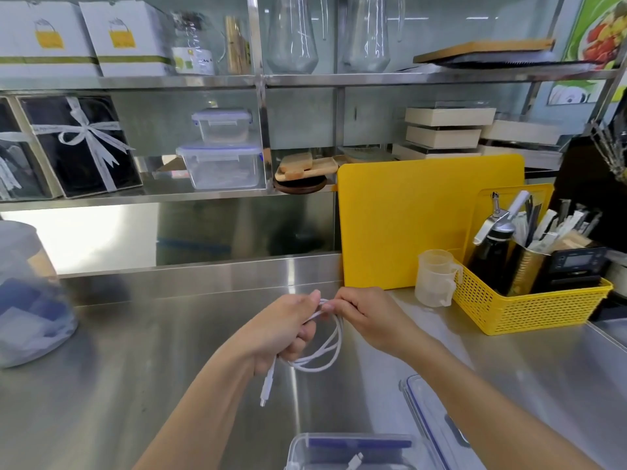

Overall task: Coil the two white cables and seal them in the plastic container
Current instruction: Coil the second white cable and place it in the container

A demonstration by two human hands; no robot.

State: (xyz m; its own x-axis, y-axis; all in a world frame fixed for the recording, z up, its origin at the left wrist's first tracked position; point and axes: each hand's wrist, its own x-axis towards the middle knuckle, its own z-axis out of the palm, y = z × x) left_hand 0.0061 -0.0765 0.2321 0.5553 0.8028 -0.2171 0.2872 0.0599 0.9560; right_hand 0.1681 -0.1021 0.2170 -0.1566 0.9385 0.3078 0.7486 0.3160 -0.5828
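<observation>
My left hand (288, 330) grips a white cable (325, 351) that hangs in a couple of loops above the steel counter, with its plug end (266, 390) dangling below the fist. My right hand (366, 317) pinches the top of the same loops, fingertips touching the left hand's. A clear plastic container (305, 449) with a blue-edged rim stands at the bottom edge of the view, and a white connector (354, 463) of another cable shows inside it. The container's lid (431, 412) lies beside it on the right, partly under my right forearm.
A yellow basket (529, 310) with bottles and utensils and a plastic measuring cup (436, 279) stand at the right. A yellow cutting board (407, 225) leans on the back wall. A blurred clear tub (27, 300) sits at the left. Shelves above hold boxes and containers.
</observation>
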